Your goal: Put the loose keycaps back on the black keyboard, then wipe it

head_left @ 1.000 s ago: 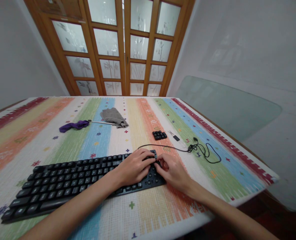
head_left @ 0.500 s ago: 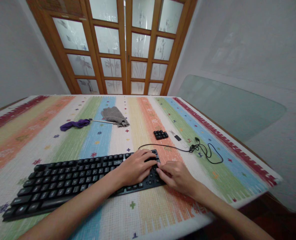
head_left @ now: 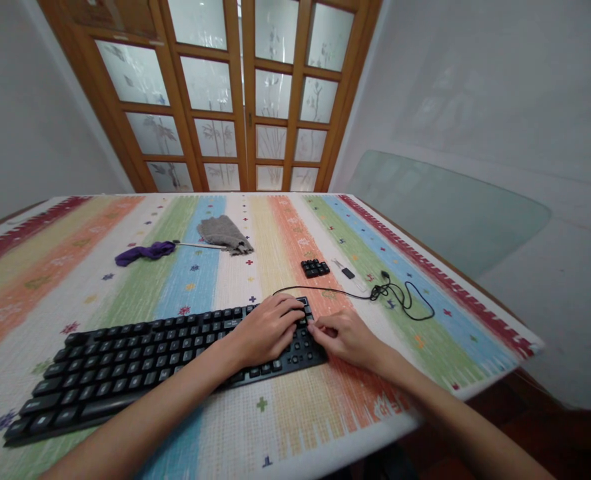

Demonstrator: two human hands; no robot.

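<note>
A black computer keyboard lies slanted on the cloth. Across its right part rests my left hand, fingers apart and slightly curved over the number pad, hiding many keys there. My right hand is closed in a pinch at the keyboard's right edge, close to the left fingertips. Whatever is between its thumb and finger is hidden. Bare key sockets show in the lower number pad. Beyond the keyboard sits a small group of loose black keycaps. A wire keycap puller with a black handle lies to their right.
The keyboard's black cable runs right and ends in loose loops. Farther back are a grey cloth and a purple cloth with a thin rod between them. A striped tablecloth covers the table. Wood-framed glass doors stand behind.
My right hand has drawn its fingers into a tighter pinch at the keyboard's edge. The left fingers have shifted slightly on the number pad. The whole view has moved a little.
</note>
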